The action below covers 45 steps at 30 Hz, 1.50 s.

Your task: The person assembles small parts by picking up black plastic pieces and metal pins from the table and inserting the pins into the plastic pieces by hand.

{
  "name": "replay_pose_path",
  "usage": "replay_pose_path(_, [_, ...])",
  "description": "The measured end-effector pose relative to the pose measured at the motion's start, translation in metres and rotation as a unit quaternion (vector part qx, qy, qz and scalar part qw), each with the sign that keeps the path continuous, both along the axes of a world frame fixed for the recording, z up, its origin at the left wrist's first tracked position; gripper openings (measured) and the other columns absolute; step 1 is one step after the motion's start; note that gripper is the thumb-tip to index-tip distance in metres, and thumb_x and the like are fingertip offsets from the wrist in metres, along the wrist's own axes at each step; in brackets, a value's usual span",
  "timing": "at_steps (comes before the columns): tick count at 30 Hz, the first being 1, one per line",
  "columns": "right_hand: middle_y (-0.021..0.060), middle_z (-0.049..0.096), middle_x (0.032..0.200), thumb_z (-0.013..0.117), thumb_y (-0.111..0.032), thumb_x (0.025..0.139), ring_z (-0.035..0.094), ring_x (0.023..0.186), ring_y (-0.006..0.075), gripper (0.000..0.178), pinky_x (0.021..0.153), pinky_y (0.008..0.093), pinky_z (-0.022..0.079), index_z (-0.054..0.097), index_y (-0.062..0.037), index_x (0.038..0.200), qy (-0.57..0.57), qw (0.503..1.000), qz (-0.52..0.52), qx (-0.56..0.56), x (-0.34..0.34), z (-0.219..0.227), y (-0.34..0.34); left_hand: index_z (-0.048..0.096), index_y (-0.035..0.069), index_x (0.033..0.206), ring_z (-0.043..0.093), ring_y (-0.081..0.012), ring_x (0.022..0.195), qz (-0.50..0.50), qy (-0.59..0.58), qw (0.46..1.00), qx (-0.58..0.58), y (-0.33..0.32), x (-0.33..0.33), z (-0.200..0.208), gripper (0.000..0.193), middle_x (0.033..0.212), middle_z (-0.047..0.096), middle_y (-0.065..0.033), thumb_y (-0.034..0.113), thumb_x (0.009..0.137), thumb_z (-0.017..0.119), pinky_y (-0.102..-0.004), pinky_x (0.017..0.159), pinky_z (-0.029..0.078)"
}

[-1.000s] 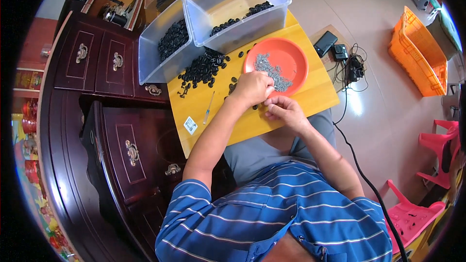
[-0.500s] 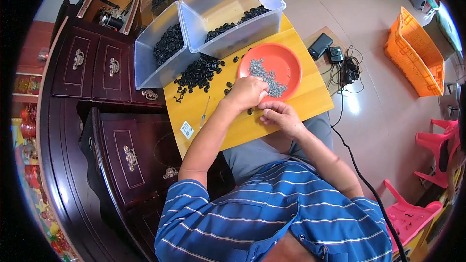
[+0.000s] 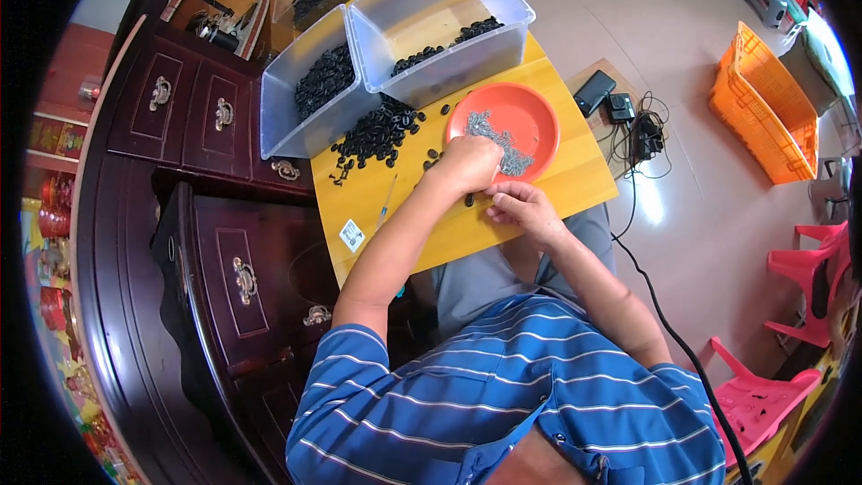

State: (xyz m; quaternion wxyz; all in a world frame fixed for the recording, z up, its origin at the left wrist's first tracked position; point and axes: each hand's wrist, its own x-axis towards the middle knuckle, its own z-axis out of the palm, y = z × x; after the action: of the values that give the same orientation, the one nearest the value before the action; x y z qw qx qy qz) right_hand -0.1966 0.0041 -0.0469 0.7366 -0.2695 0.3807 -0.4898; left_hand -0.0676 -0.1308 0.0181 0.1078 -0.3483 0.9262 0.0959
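Note:
My left hand (image 3: 471, 164) is over the near left rim of the round orange-red plate (image 3: 541, 117), its fingers curled down and mostly hidden. Small grey metal pieces, like screws (image 3: 514, 162), lie heaped in the plate. Just below the rim is my right hand (image 3: 527, 208), thumb and fingers drawn together close to the left fingertips. Whatever either hand pinches is too small to make out. A loose black oval part (image 3: 470, 200) rests on the yellow table beside the right fingertips. Farther left spreads a pile of similar black parts (image 3: 373, 136).
Two clear plastic bins (image 3: 431, 81) with black parts stand at the table's back. A thin screwdriver (image 3: 386, 204) and a white label (image 3: 351, 235) lie left on the yellow table (image 3: 575, 175). Dark wooden drawers (image 3: 206, 117) flank the left; an orange crate (image 3: 763, 112) and cables (image 3: 646, 135) are right.
The view has shifted slightly, moving the table contents a little right and down. Both hands stay by the plate's near rim, the right fingers drawn slightly closer together.

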Motion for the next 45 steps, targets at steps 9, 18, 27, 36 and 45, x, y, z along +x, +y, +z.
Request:
replay_pose_path(9, [0.0046, 0.069, 0.107, 0.061, -0.014, 0.101, 0.068, 0.092, 0.0114, 0.025, 0.084, 0.0253, 0.056, 0.065, -0.0004, 0.122, 0.01, 1.0, -0.016, -0.01, 0.004, -0.001, 0.002, 0.072, 0.009, 0.085, 0.071, -0.0357, 0.087, -0.027, 0.024, 0.999, 0.026, -0.007, 0.004, 0.002, 0.015, 0.086, 0.073, -0.0147, 0.02, 0.083, 0.062, -0.0496, 0.079, 0.055])
replay_pose_path(18, [0.0027, 0.069, 0.104, 0.061, -0.017, 0.101, 0.066, 0.09, 0.0102, 0.026, 0.082, 0.0247, 0.055, 0.066, -0.0026, 0.122, 0.039, 0.999, -0.03, -0.003, 0.007, -0.003, 0.002, 0.076, 0.014, 0.094, 0.07, -0.029, 0.094, -0.001, 0.104, 0.994, 0.033, -0.013, 0.022, 0.003, 0.016, 0.099, 0.073, -0.0078, 0.021, 0.083, 0.067, -0.0434, 0.083, 0.056])
replay_pose_path(27, [0.0029, 0.069, 0.103, 0.061, -0.015, 0.101, 0.067, 0.088, 0.0108, 0.025, 0.081, 0.0246, 0.055, 0.065, -0.0017, 0.122, 0.017, 0.999, -0.044, 0.012, 0.01, -0.006, 0.001, 0.073, 0.01, 0.092, 0.07, -0.0314, 0.093, -0.008, 0.053, 0.996, 0.066, -0.016, 0.009, 0.001, 0.014, 0.097, 0.073, -0.0095, 0.017, 0.081, 0.067, -0.0439, 0.083, 0.055])
replay_pose_path(36, [0.0042, 0.069, 0.104, 0.06, -0.012, 0.101, 0.068, 0.087, 0.0116, 0.024, 0.081, 0.0251, 0.056, 0.064, 0.0, 0.121, 0.008, 0.999, -0.042, 0.019, 0.007, -0.001, -0.001, 0.069, 0.009, 0.086, 0.069, -0.0323, 0.09, -0.023, 0.13, 0.989, 0.068, -0.014, 0.012, -0.001, 0.009, 0.091, 0.071, -0.0114, 0.015, 0.081, 0.065, -0.0459, 0.08, 0.055])
replay_pose_path(45, [0.0053, 0.07, 0.11, 0.058, -0.009, 0.102, 0.068, 0.088, 0.0117, 0.024, 0.081, 0.0259, 0.058, 0.065, 0.0002, 0.124, -0.003, 0.999, -0.042, 0.024, 0.007, -0.001, 0.0, 0.068, 0.008, 0.084, 0.069, -0.0339, 0.086, -0.065, 0.058, 0.996, 0.009, -0.013, 0.007, -0.003, 0.011, 0.088, 0.07, -0.0112, 0.016, 0.08, 0.062, -0.0471, 0.076, 0.055])
